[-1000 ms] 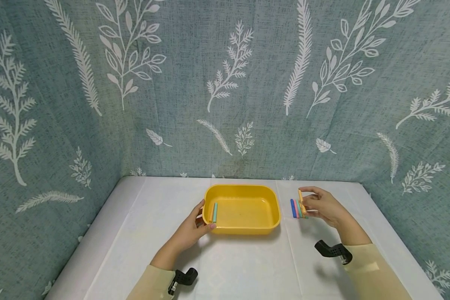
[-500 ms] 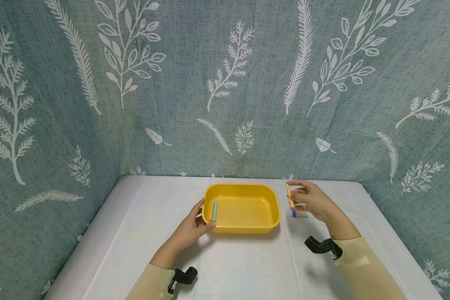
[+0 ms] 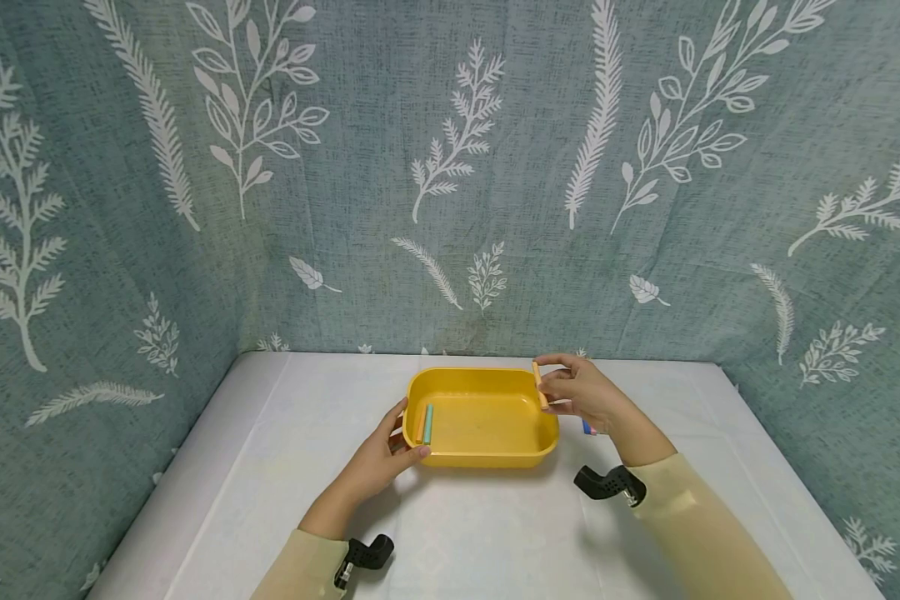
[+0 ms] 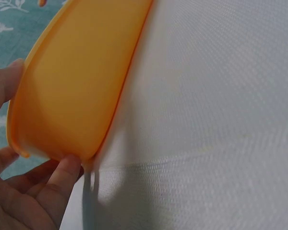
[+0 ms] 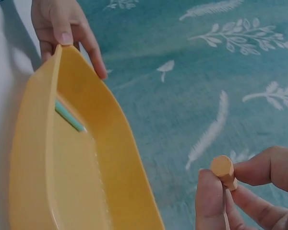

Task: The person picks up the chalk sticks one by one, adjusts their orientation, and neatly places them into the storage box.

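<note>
A yellow plastic tub [image 3: 487, 460] stands on the table, its left end held by my left hand [image 3: 378, 462]. In the left wrist view, thumb and fingers grip the corner of the tub [image 4: 72, 81]. An orange chalk stick [image 3: 541, 387] is pinched upright in my right hand [image 3: 588, 400], above the tub's right rim. The right wrist view shows the faceted end of this orange chalk stick [image 5: 222, 167]. Inside the tub, at its left end, lie a green chalk stick [image 3: 428, 423] and another orange one [image 3: 421, 425], side by side.
Right of the tub, a blue chalk stick [image 3: 588, 427] and a bit of pink show on the table, largely hidden behind my right hand. A white cloth [image 3: 495, 533] covers the table. Patterned blue-green fabric [image 3: 367, 275] hangs behind and at both sides.
My right hand has lifted the orange chalk stick from the row on the table and carried it left to the tub's right rim. The left hand and tub have stayed in place.
</note>
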Demonstrator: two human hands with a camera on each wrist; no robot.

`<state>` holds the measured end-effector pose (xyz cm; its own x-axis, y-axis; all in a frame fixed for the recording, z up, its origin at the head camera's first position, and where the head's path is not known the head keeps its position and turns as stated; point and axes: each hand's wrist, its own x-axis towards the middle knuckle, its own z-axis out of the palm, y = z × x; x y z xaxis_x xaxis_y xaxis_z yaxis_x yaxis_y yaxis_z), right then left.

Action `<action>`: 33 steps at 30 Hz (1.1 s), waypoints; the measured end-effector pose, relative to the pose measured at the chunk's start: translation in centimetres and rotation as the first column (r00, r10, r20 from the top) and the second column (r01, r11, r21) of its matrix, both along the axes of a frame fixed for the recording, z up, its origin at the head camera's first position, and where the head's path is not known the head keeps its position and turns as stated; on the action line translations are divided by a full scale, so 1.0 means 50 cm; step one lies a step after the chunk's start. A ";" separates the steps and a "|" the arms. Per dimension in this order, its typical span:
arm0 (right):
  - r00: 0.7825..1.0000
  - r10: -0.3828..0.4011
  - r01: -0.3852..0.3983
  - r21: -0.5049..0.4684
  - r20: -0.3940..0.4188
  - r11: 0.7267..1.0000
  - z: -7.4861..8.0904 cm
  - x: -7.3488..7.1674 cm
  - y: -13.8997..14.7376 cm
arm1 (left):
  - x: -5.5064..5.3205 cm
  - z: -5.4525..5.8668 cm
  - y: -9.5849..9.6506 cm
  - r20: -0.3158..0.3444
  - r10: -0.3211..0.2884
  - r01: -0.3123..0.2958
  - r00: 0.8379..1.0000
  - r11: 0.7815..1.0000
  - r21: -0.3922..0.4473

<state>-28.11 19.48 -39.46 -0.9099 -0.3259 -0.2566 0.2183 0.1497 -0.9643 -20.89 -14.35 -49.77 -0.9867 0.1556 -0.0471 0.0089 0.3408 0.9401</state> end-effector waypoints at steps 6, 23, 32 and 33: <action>0.999 -0.021 0.023 -0.032 0.047 0.999 -0.010 -0.007 -0.038 | 0.002 0.002 0.000 -0.015 -0.012 0.012 1.000 1.000 -0.014; 0.997 -0.020 0.023 -0.029 0.075 0.999 -0.043 -0.021 -0.129 | 0.000 0.000 0.000 -0.028 -0.016 0.016 0.999 0.999 -0.031; 0.997 -0.035 0.037 -0.023 0.073 0.999 -0.074 -0.024 -0.184 | -0.002 -0.001 0.001 -0.018 -0.004 0.003 1.000 1.000 -0.028; 0.997 -0.033 0.034 -0.021 0.069 0.999 -0.079 -0.025 -0.189 | -0.002 -0.001 0.000 -0.014 -0.004 0.003 1.000 1.000 -0.027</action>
<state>-29.34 10.05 -43.39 -0.9010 -0.3018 -0.3116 0.2884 0.1200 -0.9500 -21.01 -14.32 -49.81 -0.9868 0.1579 -0.0372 0.0235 0.3662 0.9303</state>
